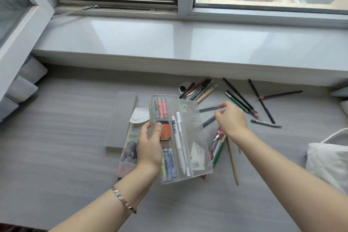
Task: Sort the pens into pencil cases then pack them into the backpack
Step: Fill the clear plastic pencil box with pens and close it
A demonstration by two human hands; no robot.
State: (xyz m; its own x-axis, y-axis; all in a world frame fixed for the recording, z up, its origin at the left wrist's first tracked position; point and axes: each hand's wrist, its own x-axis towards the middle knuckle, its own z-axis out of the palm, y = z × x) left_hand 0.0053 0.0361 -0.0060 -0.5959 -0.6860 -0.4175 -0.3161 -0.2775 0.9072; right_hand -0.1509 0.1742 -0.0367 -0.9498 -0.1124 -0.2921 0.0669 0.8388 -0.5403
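Note:
My left hand (149, 143) grips the left side of a clear plastic pencil case (197, 158), held open and tilted above the desk. Inside lie pastel highlighters (161, 107), an orange 2B lead box (165, 131) and white pens (178, 137). My right hand (230, 117) is to the right of the case, fingers pinched around a dark grey pen (209, 121) at its upper end. Loose black pencils and pens (243, 102) lie scattered on the desk beyond and to the right. Under the case sit a red-and-green pen bundle (218, 145) and a wooden pencil (233, 162).
A flat grey case (120, 118) and a soft "Smile" pouch (129, 149) lie left of the clear case. A white backpack (331, 162) sits at the right edge. The window sill (188, 43) runs along the back; a cable grommet (185, 87) is set in the desk.

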